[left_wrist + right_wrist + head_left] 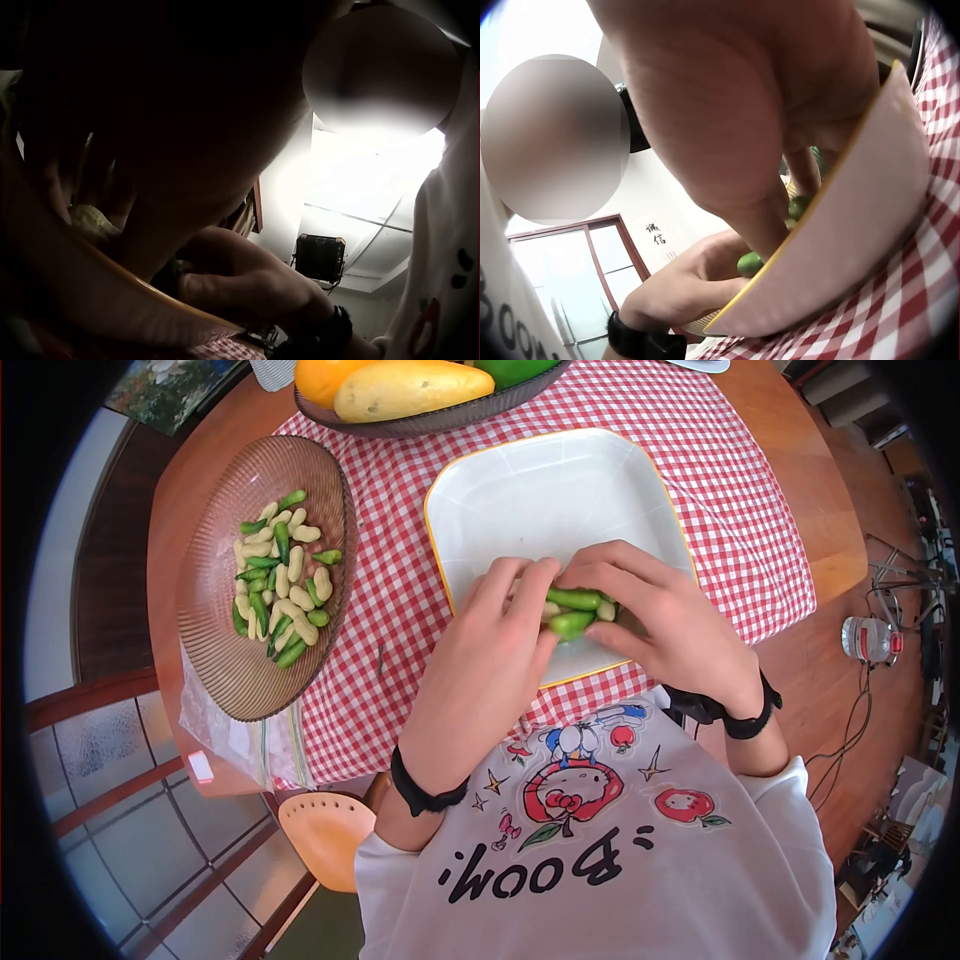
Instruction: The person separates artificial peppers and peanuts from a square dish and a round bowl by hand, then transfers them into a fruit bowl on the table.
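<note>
Both hands come together inside the near part of a white square dish (540, 490) with a yellow rim. Between them they hold a small bunch of green peppers (572, 624) with pale peanuts (551, 610) among them. My left hand (485, 655) curls round the bunch from the left, its fingertips partly hidden. From the right, my right hand (668, 615) cups the same bunch, fingers bent over it and thumb at its near side. In the right wrist view a green pepper (750, 263) shows beside the fingers, just over the dish's rim. The left wrist view is mostly dark.
To the left stands a ribbed brown oval bowl (225, 635) holding several peanuts (296, 564) and small green peppers (291, 653). A dark bowl (430, 426) of large yellow, orange and green produce sits at the back. A red checked cloth (385, 490) covers the table; clear plastic bags (235, 735) lie at its left.
</note>
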Demonstrator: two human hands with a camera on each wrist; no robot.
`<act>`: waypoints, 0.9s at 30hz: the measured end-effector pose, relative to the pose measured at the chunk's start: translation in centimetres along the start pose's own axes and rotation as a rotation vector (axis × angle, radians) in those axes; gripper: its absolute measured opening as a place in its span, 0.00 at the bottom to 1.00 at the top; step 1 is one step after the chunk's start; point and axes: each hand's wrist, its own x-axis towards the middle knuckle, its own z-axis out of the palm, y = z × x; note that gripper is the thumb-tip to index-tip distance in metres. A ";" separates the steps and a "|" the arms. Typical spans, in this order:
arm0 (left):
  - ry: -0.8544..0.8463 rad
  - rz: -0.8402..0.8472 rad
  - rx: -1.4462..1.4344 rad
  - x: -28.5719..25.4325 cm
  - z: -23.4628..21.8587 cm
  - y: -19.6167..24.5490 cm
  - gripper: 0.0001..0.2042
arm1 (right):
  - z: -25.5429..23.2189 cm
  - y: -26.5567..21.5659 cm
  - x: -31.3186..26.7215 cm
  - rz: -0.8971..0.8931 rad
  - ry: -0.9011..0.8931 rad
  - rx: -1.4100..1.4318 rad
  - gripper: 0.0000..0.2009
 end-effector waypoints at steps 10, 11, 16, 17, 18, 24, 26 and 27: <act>0.045 0.061 0.096 -0.8 -0.5 -0.2 0.26 | -2.5 -1.1 -0.9 0.002 -0.043 -0.121 0.30; 0.045 0.069 0.109 -0.9 -0.4 -0.2 0.29 | -2.6 -1.0 -1.0 -0.005 -0.012 -0.172 0.32; 0.047 0.084 0.142 -0.6 -0.3 -0.2 0.36 | -1.9 -0.8 -1.0 0.013 -0.013 -0.270 0.35; 0.022 0.079 0.142 -0.5 -0.3 -0.2 0.37 | -1.8 -0.8 -0.9 0.026 -0.027 -0.267 0.35; -0.004 0.074 0.143 -0.4 -0.2 -0.2 0.39 | -1.6 -0.8 -0.7 0.025 -0.028 -0.267 0.35; -0.009 0.061 0.101 0.1 0.3 0.1 0.36 | -0.3 0.2 -0.3 0.032 0.006 -0.167 0.37; -0.005 0.057 0.092 0.1 0.4 0.2 0.34 | 0.0 0.1 0.0 0.019 0.021 -0.093 0.33; -0.001 0.052 0.085 0.1 0.4 0.3 0.32 | 0.0 0.0 0.1 0.019 0.020 -0.093 0.33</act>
